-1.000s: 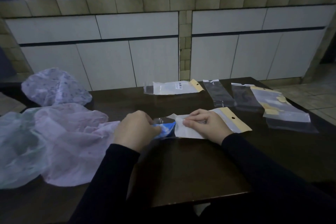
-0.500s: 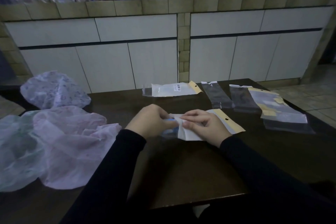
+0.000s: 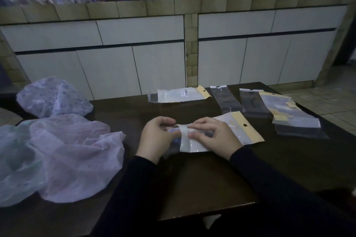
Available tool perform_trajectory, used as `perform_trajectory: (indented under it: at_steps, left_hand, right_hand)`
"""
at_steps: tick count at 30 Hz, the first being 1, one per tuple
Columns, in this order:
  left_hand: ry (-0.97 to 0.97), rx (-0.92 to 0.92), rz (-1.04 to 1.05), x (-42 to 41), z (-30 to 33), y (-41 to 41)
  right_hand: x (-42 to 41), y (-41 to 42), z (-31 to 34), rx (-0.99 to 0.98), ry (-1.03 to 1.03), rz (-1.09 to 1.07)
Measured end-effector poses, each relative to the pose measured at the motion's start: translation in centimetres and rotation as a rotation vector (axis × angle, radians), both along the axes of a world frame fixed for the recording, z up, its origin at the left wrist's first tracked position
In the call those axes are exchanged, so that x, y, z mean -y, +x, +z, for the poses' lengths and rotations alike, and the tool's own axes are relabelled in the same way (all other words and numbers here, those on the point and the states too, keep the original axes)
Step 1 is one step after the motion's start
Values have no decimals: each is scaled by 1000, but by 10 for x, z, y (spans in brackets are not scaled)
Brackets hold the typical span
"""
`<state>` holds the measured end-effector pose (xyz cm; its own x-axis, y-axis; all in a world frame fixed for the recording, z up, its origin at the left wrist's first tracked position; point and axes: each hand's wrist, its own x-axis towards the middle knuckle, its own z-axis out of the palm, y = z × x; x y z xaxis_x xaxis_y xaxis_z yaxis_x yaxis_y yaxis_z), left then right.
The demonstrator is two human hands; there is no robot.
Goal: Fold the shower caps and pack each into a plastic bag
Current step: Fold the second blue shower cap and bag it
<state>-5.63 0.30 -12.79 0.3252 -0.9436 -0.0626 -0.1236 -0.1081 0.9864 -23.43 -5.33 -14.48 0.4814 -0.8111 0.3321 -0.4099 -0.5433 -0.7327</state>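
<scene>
While both hands meet at the middle of the frame, the left hand (image 3: pixel 157 137) curls its fingers round the open end of a clear plastic bag with a yellow hanging header (image 3: pixel 221 132), where a sliver of a folded blue shower cap (image 3: pixel 174 131) shows between the fingers; how much of the cap lies inside the bag cannot be told. The right hand (image 3: pixel 213 137) pinches the white flap at the bag's mouth between thumb and forefinger, its other fingers resting on the bag, which lies flat on the dark wooden table (image 3: pixel 202 183). At the left of the frame lies a heap of loose, crumpled, pale lilac and pale green shower caps (image 3: pixel 63 152), with another pale printed cap (image 3: pixel 53 97) above it. Toward the upper middle rests a packed bag with a barcode label (image 3: pixel 181 94), and to the right of it lie several empty clear bags (image 3: pixel 269 107), some overlapping.
</scene>
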Motion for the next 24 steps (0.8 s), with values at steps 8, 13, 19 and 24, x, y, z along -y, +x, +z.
perform_trajectory:
  at_steps: [8,13,19,24]
  left_hand:
    - [11,415,114,-3,-2,4]
    - [127,444,139,0,-6,8]
    - [-13,140,-51,2,-12,-1]
    - [-46,631,212,-7,-11,13]
  right_hand:
    - [-4,-22,7,-345,-202,-229]
    - [-7,-20,3,-376,-140,-253]
    - [-5,-17,1,-385,-139,-292]
    - [-2,-18,1,-448,-170,-394]
